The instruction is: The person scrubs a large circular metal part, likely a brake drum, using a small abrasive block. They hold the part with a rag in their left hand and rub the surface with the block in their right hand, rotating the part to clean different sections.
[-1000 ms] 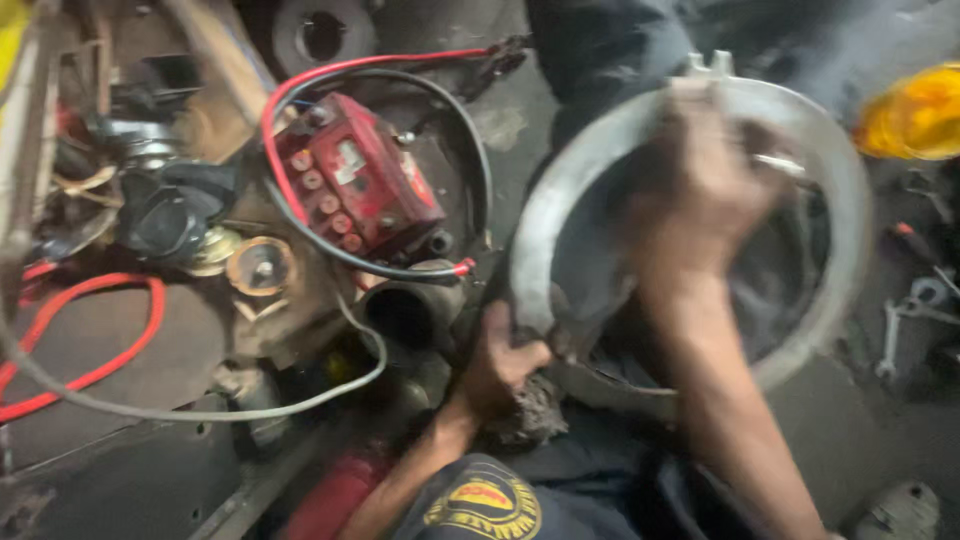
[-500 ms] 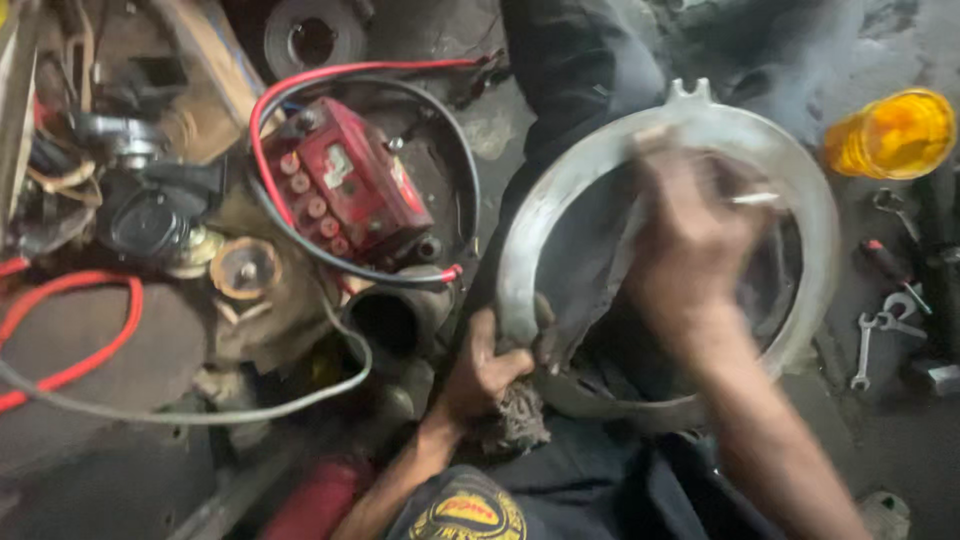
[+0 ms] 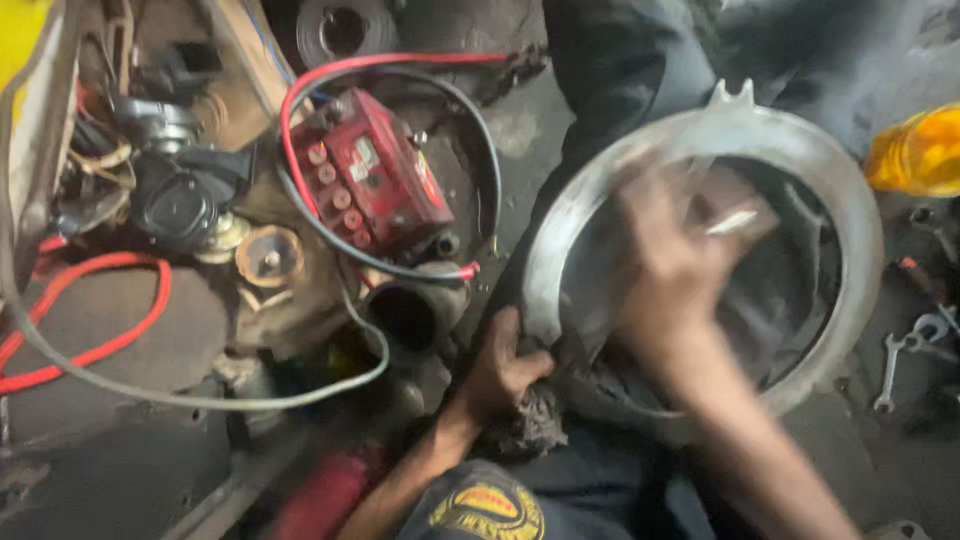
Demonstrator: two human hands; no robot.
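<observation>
A: Starting at the far left: seeing a red cable (image 3: 100, 300) looping over the floor, then a black round part (image 3: 180, 205), then a red battery (image 3: 370, 180) with red and black leads curling round it.

B: Moving on past the short metal pipe (image 3: 410, 310) just below the battery. Getting to the left hand (image 3: 505, 365) yet?

A: Getting there now. Clamping shut on the lower left edge of the metal ring (image 3: 552, 250), with a dirty rag (image 3: 535, 425) bunched just under the palm.

B: And locating the ring itself?

A: Lying tilted across the lap, right of centre, with a dark cloth (image 3: 790, 290) sagging inside it.

B: Reading the right hand (image 3: 670, 260)?

A: Reaching inside the ring near its upper part, blurring heavily. Possibly pinching a small pale sliver (image 3: 733, 222), but failing to tell whether closed or loose.

B: Judging progress?

A: Guessing at somewhere in the middle. Looking dull grey and fairly even along the left arc, suggesting some working-over; hiding part of the lower rim behind the forearm, so leaving that unjudged.

B: Finishing at the right edge?

A: Spotting a yellow bottle (image 3: 920, 150) and, lower down, a spanner (image 3: 890, 372) on the floor, both lying apart from the hands.
</observation>
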